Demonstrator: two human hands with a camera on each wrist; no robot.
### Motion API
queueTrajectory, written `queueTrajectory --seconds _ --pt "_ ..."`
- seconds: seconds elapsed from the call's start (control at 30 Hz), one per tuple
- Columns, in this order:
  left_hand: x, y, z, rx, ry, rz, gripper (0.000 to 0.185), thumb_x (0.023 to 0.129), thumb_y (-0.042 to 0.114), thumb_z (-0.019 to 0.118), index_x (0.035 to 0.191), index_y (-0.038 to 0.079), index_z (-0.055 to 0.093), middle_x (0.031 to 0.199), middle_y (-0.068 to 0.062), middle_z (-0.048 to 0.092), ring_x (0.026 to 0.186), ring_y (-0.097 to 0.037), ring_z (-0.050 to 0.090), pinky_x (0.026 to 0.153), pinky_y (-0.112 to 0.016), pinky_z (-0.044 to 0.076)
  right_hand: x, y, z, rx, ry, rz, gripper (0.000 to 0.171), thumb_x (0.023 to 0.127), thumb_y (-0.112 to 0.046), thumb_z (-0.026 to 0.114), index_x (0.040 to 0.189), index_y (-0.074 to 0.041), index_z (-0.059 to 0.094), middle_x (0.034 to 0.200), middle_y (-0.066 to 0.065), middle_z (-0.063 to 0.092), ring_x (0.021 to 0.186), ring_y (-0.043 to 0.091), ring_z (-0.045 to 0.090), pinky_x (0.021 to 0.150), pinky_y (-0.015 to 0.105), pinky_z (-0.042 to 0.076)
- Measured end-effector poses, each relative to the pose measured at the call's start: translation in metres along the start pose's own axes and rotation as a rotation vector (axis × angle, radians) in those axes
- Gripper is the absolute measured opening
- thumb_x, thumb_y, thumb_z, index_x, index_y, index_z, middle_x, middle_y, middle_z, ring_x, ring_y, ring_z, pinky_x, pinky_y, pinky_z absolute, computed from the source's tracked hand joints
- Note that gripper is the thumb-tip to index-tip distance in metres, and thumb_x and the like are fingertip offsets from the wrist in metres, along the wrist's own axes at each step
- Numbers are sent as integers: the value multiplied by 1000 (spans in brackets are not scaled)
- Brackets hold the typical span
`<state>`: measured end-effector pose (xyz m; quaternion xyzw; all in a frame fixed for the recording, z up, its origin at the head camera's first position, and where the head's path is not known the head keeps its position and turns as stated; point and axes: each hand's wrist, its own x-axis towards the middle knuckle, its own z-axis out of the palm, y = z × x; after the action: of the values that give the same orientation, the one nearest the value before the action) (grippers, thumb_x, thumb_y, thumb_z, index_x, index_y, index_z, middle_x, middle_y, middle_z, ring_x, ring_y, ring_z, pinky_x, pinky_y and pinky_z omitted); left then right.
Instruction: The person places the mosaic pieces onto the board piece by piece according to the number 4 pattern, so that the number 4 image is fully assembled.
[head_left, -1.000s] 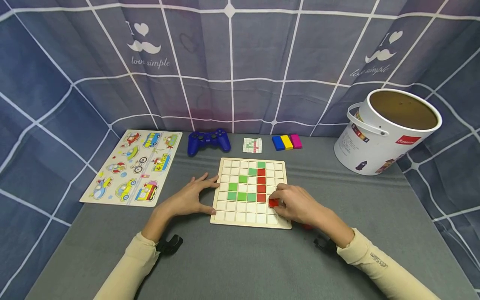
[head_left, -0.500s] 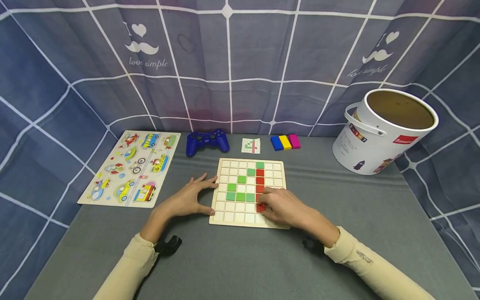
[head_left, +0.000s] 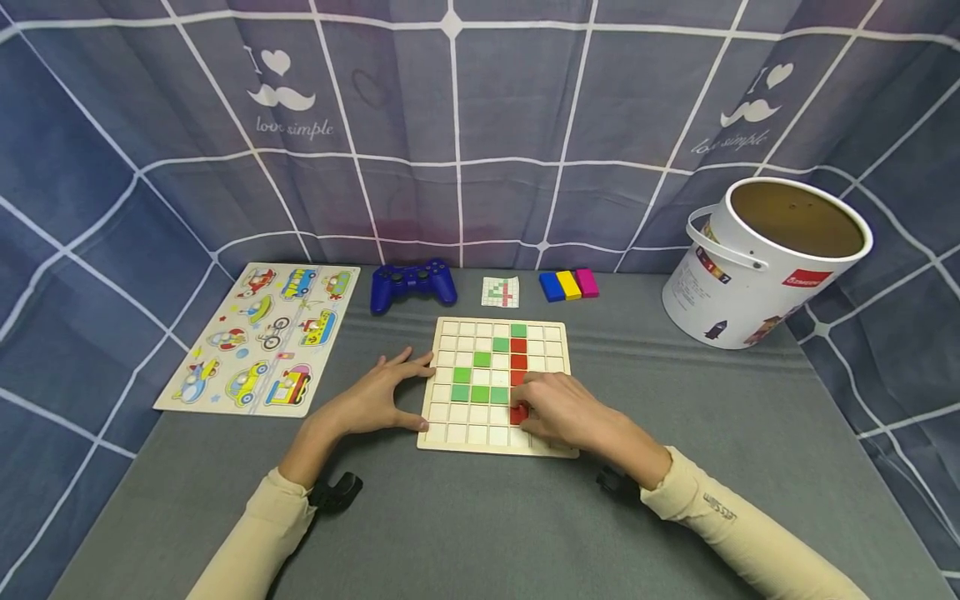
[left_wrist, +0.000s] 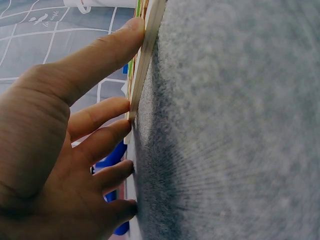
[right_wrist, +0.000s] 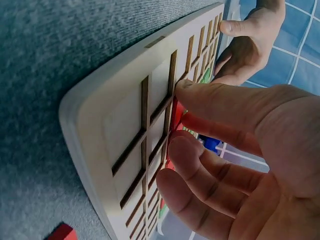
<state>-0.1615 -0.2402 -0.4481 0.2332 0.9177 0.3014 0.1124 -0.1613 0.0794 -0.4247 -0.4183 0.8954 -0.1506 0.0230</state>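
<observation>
A square wooden grid board (head_left: 446, 433) lies on the table with green tiles (head_left: 480, 394) and a column of red tiles (head_left: 518, 361) in its cells. My right hand (head_left: 566, 408) pinches a red tile (head_left: 518, 414) at the lower end of that column. In the right wrist view the thumb and fingers close around this red tile (right_wrist: 177, 113), which they partly hide. On the other side, my left hand (head_left: 367, 400) is spread, its thumb and fingertips resting against the board's left edge. The left wrist view shows the thumb on the board's rim (left_wrist: 149, 45).
Behind the board lie a small pattern card (head_left: 499, 292), a blue game controller (head_left: 413, 284) and coloured blocks (head_left: 569, 285). A vehicle puzzle board (head_left: 258, 342) is at left, a white bucket (head_left: 738, 283) at back right. Near the board's corner sits a red block (right_wrist: 63, 232).
My right hand has moved left with the red tile, from beside the red column to its lower end. The left hand stays at the board's edge.
</observation>
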Motion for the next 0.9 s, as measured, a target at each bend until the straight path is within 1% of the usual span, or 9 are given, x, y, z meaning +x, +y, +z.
queueTrajectory --seconds 0.13,0.2,0.3,0.4,0.6,0.7,0.8,0.9 --pt "0 0 0 0 -2 -2 86 72 33 91 145 10 54 162 -2 30 151 -35 12 118 -63 1 -5 4 -2 8 -4 14 14 78 -7 78 86 -17 71 75 -5 56 64 8 45 52 24 37" --pt "0 0 0 1 0 -1 86 72 33 92 145 10 54 162 -2 31 151 -35 12 118 -63 1 -10 7 -6 21 -6 28 16 79 -12 80 92 -16 72 78 -4 57 65 8 45 53 25 38" --pt "0 1 0 3 2 1 86 71 34 92 145 10 54 162 -2 30 151 -35 12 118 -62 1 -23 14 -13 30 -5 65 22 79 -16 82 100 -13 73 81 -4 59 66 7 47 55 26 40" --pt "-2 1 -2 0 6 8 86 71 34 92 145 9 54 162 -3 31 150 -37 13 117 -64 1 -40 23 -22 21 -5 109 27 78 -18 85 101 -11 73 84 -5 60 67 6 48 57 26 42" --pt "-3 2 -3 -21 4 -16 85 71 33 92 144 10 55 162 -1 30 151 -35 11 118 -62 0 -76 35 -34 -9 -10 184 37 72 -22 90 103 -11 72 86 -5 60 68 7 48 58 27 43" --pt "-3 2 -3 -21 -1 -24 86 71 34 92 145 12 54 162 0 29 151 -34 11 118 -62 0 -90 37 -35 -13 -29 202 37 70 -24 91 100 -14 72 84 -7 58 67 5 47 57 26 42" --pt "-2 1 -2 -21 0 -25 87 71 35 92 145 12 54 162 0 30 151 -34 11 118 -62 0 -100 38 -32 -16 -32 206 36 68 -25 92 94 -16 69 79 -9 54 64 4 45 56 25 40" --pt "0 2 -1 -26 0 -19 87 71 35 92 145 13 54 162 1 30 151 -34 11 118 -62 0 -107 39 -28 -25 -15 211 37 65 -25 93 85 -18 63 75 -10 51 63 4 43 55 26 38"
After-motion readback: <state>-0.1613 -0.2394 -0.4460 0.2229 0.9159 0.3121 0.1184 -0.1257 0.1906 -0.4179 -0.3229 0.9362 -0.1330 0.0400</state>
